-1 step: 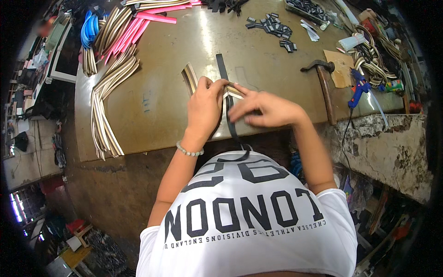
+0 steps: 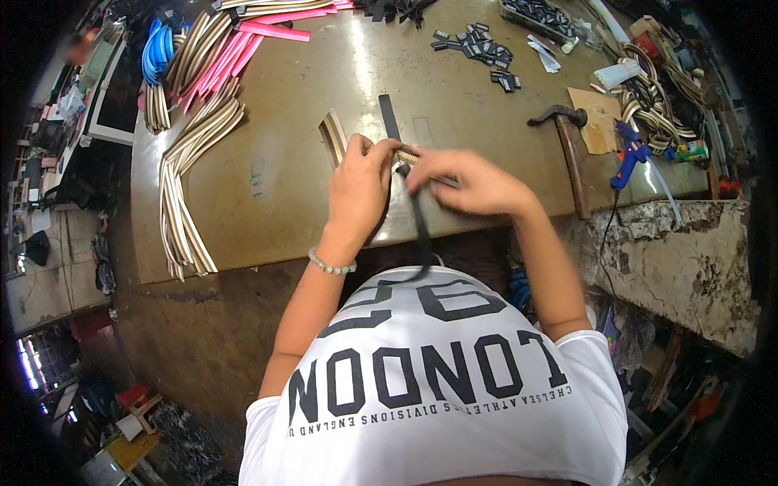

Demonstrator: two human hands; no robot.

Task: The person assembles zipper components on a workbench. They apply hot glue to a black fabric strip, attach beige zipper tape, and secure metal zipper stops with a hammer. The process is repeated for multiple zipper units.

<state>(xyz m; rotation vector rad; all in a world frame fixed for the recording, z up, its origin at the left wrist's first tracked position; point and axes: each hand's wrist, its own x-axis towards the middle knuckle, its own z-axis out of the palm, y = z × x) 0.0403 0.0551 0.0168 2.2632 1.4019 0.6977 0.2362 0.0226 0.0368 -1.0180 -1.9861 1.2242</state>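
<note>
One hand, the left hand (image 2: 358, 190), pinches a striped strap (image 2: 331, 138) over the table (image 2: 284, 174); the blurred right hand (image 2: 474, 185) curls just beside it at a black strap (image 2: 389, 118), its grip impossible to tell. Farther right lie a hammer (image 2: 572, 174) and a blue glue gun (image 2: 630, 155).

From my end, I get only a blur of the right hand (image 2: 474, 185) and the black strap (image 2: 420, 223) below it, while the left hand (image 2: 359, 190) hides part of the striped strip (image 2: 331, 138) and the top edge crops some black pieces (image 2: 395, 10).
</note>
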